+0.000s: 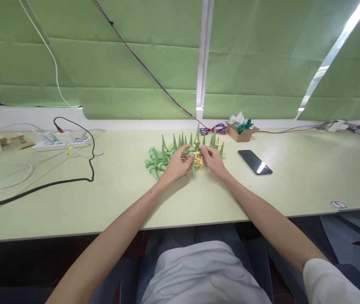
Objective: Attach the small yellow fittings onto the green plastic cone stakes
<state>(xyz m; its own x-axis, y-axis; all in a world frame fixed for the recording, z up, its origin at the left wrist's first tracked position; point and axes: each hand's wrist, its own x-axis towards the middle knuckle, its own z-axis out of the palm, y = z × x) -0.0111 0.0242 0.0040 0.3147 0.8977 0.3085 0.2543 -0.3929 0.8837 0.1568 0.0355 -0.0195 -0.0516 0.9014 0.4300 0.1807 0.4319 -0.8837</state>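
My left hand [177,164] is closed round a green plastic spike [193,168], whose pointed end hangs down between thumb and fingers. Just to its right my right hand [213,161] makes a pinch; whatever is between its fingertips is too small to make out. Below and between the hands lies a heap of small yellow plastic pieces [199,163]. Many more green spikes [163,145] surround them, some upright with tips up and several lying at the left. A few of the upright ones carry yellow pieces near the base.
A black phone [255,162] lies to the right. Behind it stands a small cardboard box [241,134] with clear and green wrapping, beside coiled red-blue wire [216,128]. At the left are a power strip [62,142] and a black cable [92,169]. The table's front edge runs below my forearms.
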